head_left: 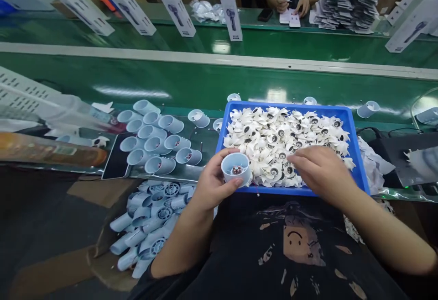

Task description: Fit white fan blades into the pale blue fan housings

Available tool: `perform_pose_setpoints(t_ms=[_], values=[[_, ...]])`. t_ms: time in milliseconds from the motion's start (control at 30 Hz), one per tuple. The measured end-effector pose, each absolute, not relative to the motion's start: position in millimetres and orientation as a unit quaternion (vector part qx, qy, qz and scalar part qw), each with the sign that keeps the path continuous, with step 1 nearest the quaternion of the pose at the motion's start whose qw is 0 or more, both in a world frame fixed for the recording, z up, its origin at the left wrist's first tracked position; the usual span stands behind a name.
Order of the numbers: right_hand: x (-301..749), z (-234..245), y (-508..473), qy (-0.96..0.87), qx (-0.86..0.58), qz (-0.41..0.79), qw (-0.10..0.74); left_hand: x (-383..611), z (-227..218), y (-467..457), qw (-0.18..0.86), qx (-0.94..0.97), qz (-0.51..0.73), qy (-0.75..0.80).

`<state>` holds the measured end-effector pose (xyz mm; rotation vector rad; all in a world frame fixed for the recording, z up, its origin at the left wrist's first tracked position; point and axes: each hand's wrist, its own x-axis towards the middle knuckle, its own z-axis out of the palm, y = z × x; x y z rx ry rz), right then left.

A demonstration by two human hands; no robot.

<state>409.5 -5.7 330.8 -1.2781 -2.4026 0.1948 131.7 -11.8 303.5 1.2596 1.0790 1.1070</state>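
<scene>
My left hand is wrapped round a light blue round housing, its wide mouth turned up. Inside the housing sits a small motor coil with copper windings, and a thin lead hangs below near the tray's front edge. My right hand is over a blue tray heaped with white fan wheels. Its fingers are bent and pressed together at the wheels; whether a wheel is between the fingertips is hidden.
Several blue housings stand left of the tray, and more fill a box below the bench. A dark device lies to the right. Beyond the green conveyor, a person's hands work beside stacked papers.
</scene>
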Motion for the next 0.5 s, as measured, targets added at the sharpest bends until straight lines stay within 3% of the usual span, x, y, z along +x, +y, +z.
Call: perform_pose_setpoints(t_ms=[100,233,333,500], values=[[392,308,24,-0.897,-0.423,0.075,0.102,136,300,-15,0.557,0.538,0.461,0.433],[390,304,36,-0.895,-0.433,0.083,0.068,131,294,-19,0.562,0.542,0.461,0.422],[398,316,27,-0.884,-0.436,0.122,0.12,130,295,-18,0.569,0.558,0.462,0.389],[392,331,5,-0.847,-0.42,0.151,0.29,160,300,-11,0.665,0.567,0.425,0.239]])
